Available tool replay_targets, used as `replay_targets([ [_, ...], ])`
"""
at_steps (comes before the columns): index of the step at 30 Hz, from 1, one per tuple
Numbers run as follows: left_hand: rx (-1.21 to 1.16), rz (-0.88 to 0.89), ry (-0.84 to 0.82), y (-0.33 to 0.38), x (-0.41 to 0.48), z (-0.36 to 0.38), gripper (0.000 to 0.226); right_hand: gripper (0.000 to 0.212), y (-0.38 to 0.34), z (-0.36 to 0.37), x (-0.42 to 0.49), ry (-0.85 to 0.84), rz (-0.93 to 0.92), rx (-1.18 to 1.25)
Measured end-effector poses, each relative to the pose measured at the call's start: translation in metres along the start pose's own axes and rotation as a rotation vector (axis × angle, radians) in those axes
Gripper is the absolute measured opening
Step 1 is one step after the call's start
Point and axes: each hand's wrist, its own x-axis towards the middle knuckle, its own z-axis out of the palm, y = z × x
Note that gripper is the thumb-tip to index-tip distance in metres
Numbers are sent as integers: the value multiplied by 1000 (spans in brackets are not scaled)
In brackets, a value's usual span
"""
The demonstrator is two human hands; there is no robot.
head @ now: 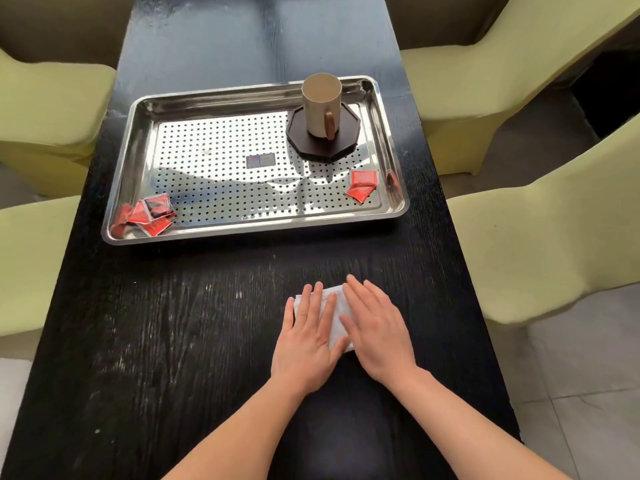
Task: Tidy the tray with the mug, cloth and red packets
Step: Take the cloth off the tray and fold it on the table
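A folded white cloth [333, 315] lies on the black table in front of the tray. My left hand [306, 336] and my right hand [375, 327] press flat on it, fingers straight, covering most of it. The steel perforated tray [221, 98] sits further back. In its far right corner a beige mug [321, 103] with a brown handle stands upside down on a dark octagonal coaster [346, 140]. Red packets lie in two groups: several [150, 214] in the near left corner, two [362, 185] near the right edge.
The black wooden table [173, 341] runs away from me, long and narrow. Pale green upholstered chairs [540, 258] flank it on both sides. A small label [260, 160] sticks to the tray's middle. Tiled floor shows at the lower right.
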Motion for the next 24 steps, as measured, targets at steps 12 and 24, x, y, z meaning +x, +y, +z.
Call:
replay_targets([
  [12,-9,16,-16,-1,-1,-2,74,89,26,21,10,-260,-113,-238],
  [24,23,-88,26,-12,-24,-12,80,73,24,5,-19,-42,-14,-100],
])
